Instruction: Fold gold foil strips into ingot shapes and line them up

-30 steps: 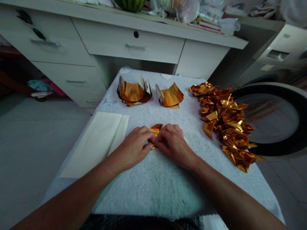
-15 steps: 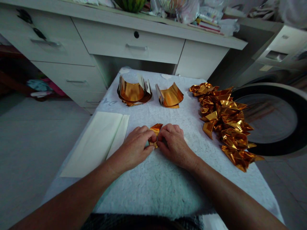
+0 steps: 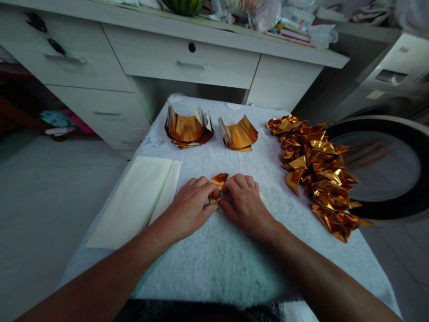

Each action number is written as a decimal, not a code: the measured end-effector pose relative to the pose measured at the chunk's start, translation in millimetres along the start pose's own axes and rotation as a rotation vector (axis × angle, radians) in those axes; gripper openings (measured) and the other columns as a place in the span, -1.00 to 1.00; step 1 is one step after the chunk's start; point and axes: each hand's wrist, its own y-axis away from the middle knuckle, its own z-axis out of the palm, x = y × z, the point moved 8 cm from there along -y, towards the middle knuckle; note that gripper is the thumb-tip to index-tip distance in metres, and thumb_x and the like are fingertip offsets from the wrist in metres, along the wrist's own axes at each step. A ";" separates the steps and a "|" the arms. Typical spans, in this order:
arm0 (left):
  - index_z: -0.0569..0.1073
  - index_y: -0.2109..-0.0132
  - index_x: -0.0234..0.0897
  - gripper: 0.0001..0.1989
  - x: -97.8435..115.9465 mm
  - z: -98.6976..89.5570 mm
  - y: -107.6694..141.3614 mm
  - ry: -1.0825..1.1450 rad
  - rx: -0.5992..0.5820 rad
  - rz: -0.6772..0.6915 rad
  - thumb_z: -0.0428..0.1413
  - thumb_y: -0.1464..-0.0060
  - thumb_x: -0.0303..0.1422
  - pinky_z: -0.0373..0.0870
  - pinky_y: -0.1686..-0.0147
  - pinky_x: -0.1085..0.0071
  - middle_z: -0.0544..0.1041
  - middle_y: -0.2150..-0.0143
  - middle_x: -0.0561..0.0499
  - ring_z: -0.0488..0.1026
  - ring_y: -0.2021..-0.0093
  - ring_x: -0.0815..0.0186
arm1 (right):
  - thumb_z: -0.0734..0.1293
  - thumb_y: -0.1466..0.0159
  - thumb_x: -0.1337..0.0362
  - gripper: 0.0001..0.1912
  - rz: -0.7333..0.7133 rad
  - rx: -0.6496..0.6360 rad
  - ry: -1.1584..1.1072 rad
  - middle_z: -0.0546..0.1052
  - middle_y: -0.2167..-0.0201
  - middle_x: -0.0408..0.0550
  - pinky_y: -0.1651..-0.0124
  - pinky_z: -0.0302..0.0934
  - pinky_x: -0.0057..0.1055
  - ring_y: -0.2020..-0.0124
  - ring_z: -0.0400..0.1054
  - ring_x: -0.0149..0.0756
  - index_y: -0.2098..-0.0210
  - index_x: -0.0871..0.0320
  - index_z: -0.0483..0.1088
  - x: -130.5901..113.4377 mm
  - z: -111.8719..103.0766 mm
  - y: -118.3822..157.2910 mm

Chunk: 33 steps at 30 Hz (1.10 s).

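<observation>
The left hand (image 3: pixel 192 203) has its grip clamped on one gold foil piece (image 3: pixel 220 180), the right hand (image 3: pixel 246 203) apparently too; two curved foil stacks (image 3: pixel 186 129) rest on the desk (image 3: pixel 214 264).

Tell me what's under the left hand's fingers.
The left hand pinches a gold foil piece, its pointed far end showing. Fingers cover its middle, so any folds there cannot be seen.

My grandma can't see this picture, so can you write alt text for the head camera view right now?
Two bare hands, left and right, pinch a small piece of gold foil over a cloth-covered table. Beyond it stand two curved stacks of gold sheets; pale paper lies left, and a heap of folded gold shapes right.
</observation>
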 end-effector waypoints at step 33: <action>0.39 0.23 -0.20 -0.96 3.0 0.5 0.8 -0.058 0.019 0.006 0.08 -0.16 -0.44 0.28 0.10 0.19 0.42 0.19 0.00 0.32 0.13 0.17 | 0.29 -0.25 0.33 -0.94 0.002 -0.017 -0.040 0.36 0.13 0.01 0.02 0.11 -0.13 0.07 0.17 -0.11 0.38 0.12 0.35 -0.8 -0.6 -0.5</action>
